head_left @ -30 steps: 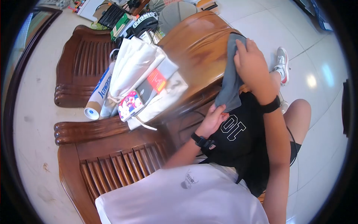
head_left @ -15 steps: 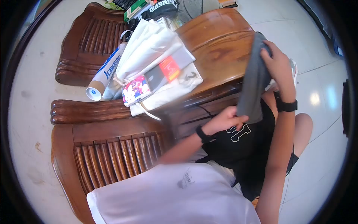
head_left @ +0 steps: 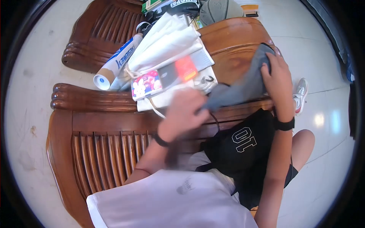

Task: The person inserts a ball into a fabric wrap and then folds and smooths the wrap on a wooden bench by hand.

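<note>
Across the polished wooden chair arm (head_left: pixel 228 41), seen from the head camera, a soft grey cloth (head_left: pixel 243 85) stretches in a slack band between the two hands. The right hand (head_left: pixel 275 78) is closed over the cloth's upper end, fingers curled into the bunched fabric near the rounded edge of the wood. The left hand (head_left: pixel 182 112) grips the lower end, though it is smeared by motion blur, so the exact hold of its fingers cannot be made out. The hands are well apart, with the cloth spanning the gap.

Below the cloth lies a black garment (head_left: pixel 239 148) of matte fabric with a white outlined "10", draped over the person's lap. Each wrist wears a dark band. A slatted wooden chair back (head_left: pixel 110 152), glossy and ribbed, fills the lower left.

Just beside the left hand sits a heap: a white canvas bag (head_left: pixel 167 41) with creased folds, a cardboard tube (head_left: pixel 116 64) with blue lettering, and a small colourful box (head_left: pixel 146 84). Items at the top edge are cut off by the round lens border. A white sneaker (head_left: pixel 300 95) rests on the shiny tiled floor (head_left: pixel 323 57).
</note>
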A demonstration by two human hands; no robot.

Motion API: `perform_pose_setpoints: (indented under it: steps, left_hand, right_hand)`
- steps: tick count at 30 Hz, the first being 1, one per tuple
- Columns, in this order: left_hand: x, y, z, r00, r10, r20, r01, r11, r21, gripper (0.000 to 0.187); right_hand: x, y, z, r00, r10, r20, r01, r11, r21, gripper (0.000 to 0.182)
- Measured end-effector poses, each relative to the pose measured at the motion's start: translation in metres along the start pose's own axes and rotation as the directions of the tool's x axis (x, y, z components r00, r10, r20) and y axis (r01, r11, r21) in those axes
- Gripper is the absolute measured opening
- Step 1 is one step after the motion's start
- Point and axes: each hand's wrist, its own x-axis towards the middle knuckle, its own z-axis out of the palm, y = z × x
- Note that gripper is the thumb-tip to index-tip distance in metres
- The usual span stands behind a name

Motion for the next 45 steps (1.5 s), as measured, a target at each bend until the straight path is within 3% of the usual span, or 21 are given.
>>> perform_pose_setpoints:
  steps: [4, 6, 8, 10, 11, 14, 17, 20, 21, 23, 25, 29, 32, 33, 36, 39, 42, 43, 45]
  left_hand:
    - [0.010, -0.024, -0.023, 0.983, -0.061, -0.171, 0.128, 0.900, 0.417, 0.023]
    - [0.021, -0.011, -0.019, 0.958, -0.073, -0.277, 0.190, 0.886, 0.423, 0.026]
    - [0.027, 0.000, 0.000, 0.940, -0.073, -0.334, 0.164, 0.953, 0.253, 0.027]
    - [0.026, 0.010, 0.031, 0.933, -0.078, -0.352, 0.045, 0.994, -0.103, 0.027]
    - [0.025, 0.030, 0.041, 0.953, -0.055, -0.299, 0.024, 0.994, -0.108, 0.028]
    - [0.023, 0.070, 0.064, 0.979, 0.035, -0.199, -0.086, 0.963, -0.254, 0.027]
    - [0.018, 0.092, 0.082, 0.998, 0.042, -0.051, -0.059, 0.911, -0.407, 0.023]
    - [0.014, 0.093, 0.098, 0.967, 0.083, 0.241, 0.041, 0.884, -0.466, 0.021]
    - [0.011, 0.088, 0.104, 0.968, 0.102, 0.228, 0.014, 0.890, -0.457, 0.022]
    - [-0.002, 0.077, 0.103, 0.945, 0.036, 0.324, 0.092, 0.923, -0.373, 0.023]
    - [-0.018, 0.060, 0.098, 0.868, -0.058, 0.494, 0.244, 0.915, -0.322, 0.027]
    - [-0.053, 0.038, 0.100, 0.733, -0.314, 0.604, 0.489, 0.860, -0.147, 0.035]
    - [-0.042, 0.038, 0.080, 0.719, -0.501, 0.482, 0.655, 0.720, -0.228, 0.051]
    - [-0.041, 0.032, 0.086, 0.885, -0.376, 0.273, 0.454, 0.826, -0.335, 0.064]
    - [-0.017, 0.033, 0.099, 0.937, -0.274, 0.217, 0.348, 0.786, -0.511, 0.058]
    - [0.009, 0.044, 0.125, 0.996, -0.094, -0.011, 0.083, 0.924, -0.373, 0.049]
    - [0.033, 0.071, 0.131, 0.985, -0.143, 0.100, 0.168, 0.932, -0.320, 0.038]
    - [0.038, 0.078, 0.139, 0.996, -0.082, -0.031, 0.062, 0.908, -0.414, 0.032]
    - [0.047, 0.094, 0.142, 0.991, -0.106, 0.076, 0.130, 0.834, -0.536, 0.031]
  right_hand:
    - [-0.008, -0.046, 0.025, 0.999, -0.050, -0.004, 0.049, 0.984, -0.174, 0.038]
    - [-0.007, -0.047, 0.025, 0.999, -0.034, 0.002, 0.033, 0.989, -0.145, 0.038]
    - [-0.006, -0.044, 0.018, 0.999, -0.001, 0.036, 0.004, 0.995, -0.096, 0.037]
    - [-0.004, -0.023, 0.014, 0.999, 0.009, 0.037, -0.007, 0.997, -0.070, 0.037]
    - [-0.002, -0.010, 0.012, 0.999, 0.009, 0.037, -0.007, 0.999, -0.054, 0.036]
    - [0.005, 0.024, -0.007, 0.946, 0.276, 0.173, -0.301, 0.944, 0.138, 0.036]
    - [0.007, 0.048, -0.020, 0.807, 0.495, 0.321, -0.564, 0.808, 0.172, 0.036]
    - [0.005, 0.034, -0.012, 0.926, 0.321, 0.197, -0.344, 0.934, 0.094, 0.038]
    - [-0.003, 0.037, 0.004, 0.988, 0.131, 0.078, -0.124, 0.988, -0.087, 0.040]
    - [-0.004, 0.000, 0.009, 0.993, -0.098, 0.067, 0.110, 0.972, -0.206, 0.039]
    - [-0.008, -0.041, 0.020, 0.984, -0.173, 0.050, 0.179, 0.967, -0.179, 0.041]
    - [-0.015, -0.086, 0.032, 0.977, -0.197, 0.086, 0.205, 0.975, -0.090, 0.047]
    - [-0.015, -0.085, 0.033, 0.975, -0.197, 0.106, 0.206, 0.975, -0.083, 0.050]
    - [-0.015, -0.081, 0.029, 0.973, -0.195, 0.122, 0.206, 0.975, -0.082, 0.050]
    - [-0.014, -0.063, 0.020, 0.982, -0.136, 0.131, 0.153, 0.980, -0.129, 0.049]
    - [-0.011, -0.035, 0.004, 0.990, -0.024, 0.137, 0.056, 0.971, -0.234, 0.050]
    - [-0.012, -0.002, -0.012, 0.974, 0.171, 0.152, -0.111, 0.935, -0.335, 0.051]
    - [-0.013, 0.011, -0.013, 0.961, 0.238, 0.142, -0.175, 0.918, -0.356, 0.052]
    - [-0.014, 0.026, -0.009, 0.954, 0.292, 0.074, -0.246, 0.898, -0.365, 0.048]
